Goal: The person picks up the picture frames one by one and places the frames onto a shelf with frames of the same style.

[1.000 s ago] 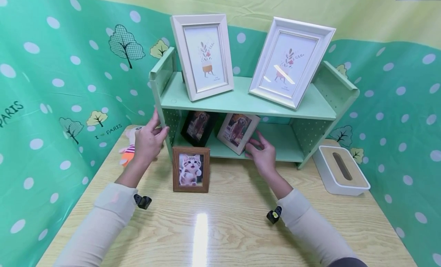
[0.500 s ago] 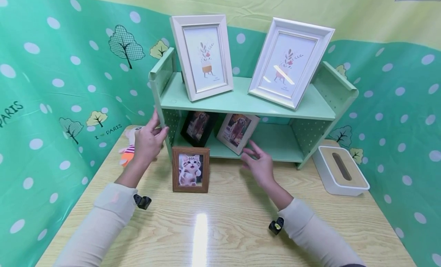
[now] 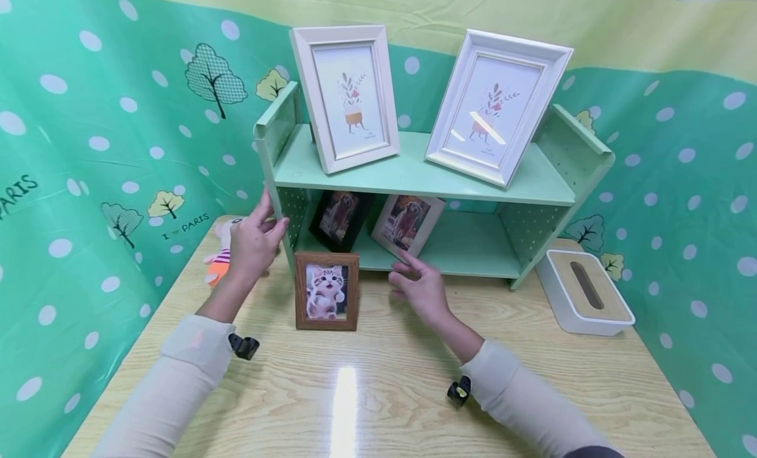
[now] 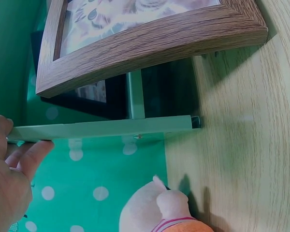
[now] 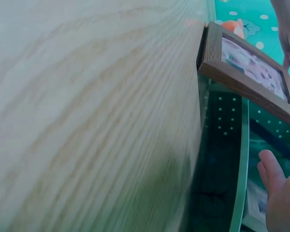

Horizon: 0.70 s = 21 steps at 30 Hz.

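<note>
My left hand (image 3: 251,244) grips the left side panel of a green two-tier shelf (image 3: 408,177); the left wrist view shows its fingertips at the panel's edge. My right hand (image 3: 422,290) is in front of the lower tier with fingers loosely extended, near the bottom of a pale photo frame (image 3: 408,221) with a dog picture. The right wrist view shows its thumb and fingers apart with nothing between them. A black photo frame (image 3: 338,218) stands left of the pale one. On the table, before the shelf's left end, stands a brown wooden photo frame (image 3: 326,291) with a kitten picture.
Two white photo frames (image 3: 355,96) (image 3: 499,106) lean on the upper tier. A white tissue box (image 3: 585,290) with a wooden lid sits right of the shelf. Behind my left hand is a plush toy (image 3: 219,261). A green patterned curtain (image 3: 118,202) surrounds the wooden table (image 3: 284,405).
My right hand has let go of the pale frame's lower right side and moved left and slightly down, in front of it. My left hand has stayed on the shelf's side panel.
</note>
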Tool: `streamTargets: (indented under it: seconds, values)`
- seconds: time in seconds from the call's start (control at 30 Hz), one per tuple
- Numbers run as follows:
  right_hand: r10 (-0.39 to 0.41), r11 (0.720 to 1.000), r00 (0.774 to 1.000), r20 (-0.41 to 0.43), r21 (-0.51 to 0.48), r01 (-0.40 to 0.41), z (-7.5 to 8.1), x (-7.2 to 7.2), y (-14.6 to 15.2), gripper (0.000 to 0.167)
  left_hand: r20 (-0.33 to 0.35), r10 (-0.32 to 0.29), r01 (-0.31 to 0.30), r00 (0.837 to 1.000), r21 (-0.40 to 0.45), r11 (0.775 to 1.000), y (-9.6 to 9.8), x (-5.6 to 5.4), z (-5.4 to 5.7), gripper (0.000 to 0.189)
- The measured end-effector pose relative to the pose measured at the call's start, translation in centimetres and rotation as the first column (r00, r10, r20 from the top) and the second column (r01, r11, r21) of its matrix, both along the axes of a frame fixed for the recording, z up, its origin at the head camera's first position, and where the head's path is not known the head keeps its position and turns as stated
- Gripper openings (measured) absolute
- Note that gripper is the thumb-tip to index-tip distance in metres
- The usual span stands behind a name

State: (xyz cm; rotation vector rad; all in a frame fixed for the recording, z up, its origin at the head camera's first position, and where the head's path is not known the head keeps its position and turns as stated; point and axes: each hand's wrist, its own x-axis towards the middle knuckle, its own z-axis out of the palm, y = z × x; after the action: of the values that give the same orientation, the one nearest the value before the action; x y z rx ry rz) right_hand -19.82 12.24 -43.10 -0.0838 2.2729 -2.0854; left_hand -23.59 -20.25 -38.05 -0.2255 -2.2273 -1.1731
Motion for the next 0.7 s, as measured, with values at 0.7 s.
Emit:
streamTargets:
  seconds: [0.7]
  values:
    - [0.116,0.993,0.991,0.062,-0.008,-0.115,-1.1,0.6,-3.3,0.062,-0.025,-0.007,0.007,1.0,-0.007,1.0,0.0,0.1,0.1,0.073]
